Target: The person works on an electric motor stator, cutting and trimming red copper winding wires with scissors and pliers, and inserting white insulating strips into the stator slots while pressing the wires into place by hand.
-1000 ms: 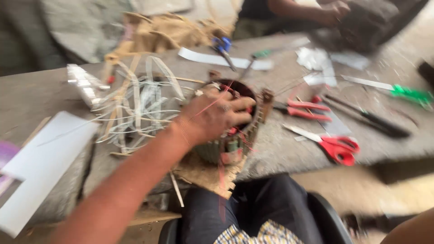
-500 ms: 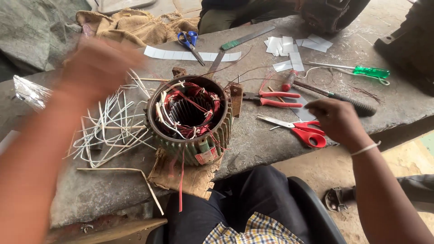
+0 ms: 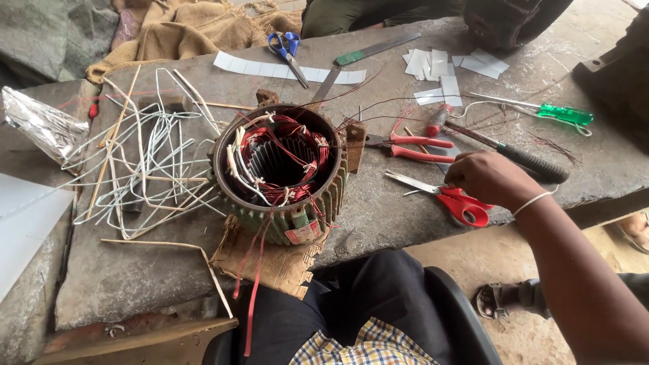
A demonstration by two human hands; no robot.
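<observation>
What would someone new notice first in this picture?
The round motor stator with red and white windings sits mid-slab on cardboard, with a tangle of white sleeving to its left. To its right, the right hand rests on red-handled scissors, just below red-handled pliers.

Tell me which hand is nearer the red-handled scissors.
Right. The right hand rests on the red-handled scissors, covering the top of their handles, to the right of the motor stator. The left hand is out of view.

Glossy red plastic scissors (image 3: 460,200) handles, rough matt concrete slab (image 3: 405,223)
</observation>
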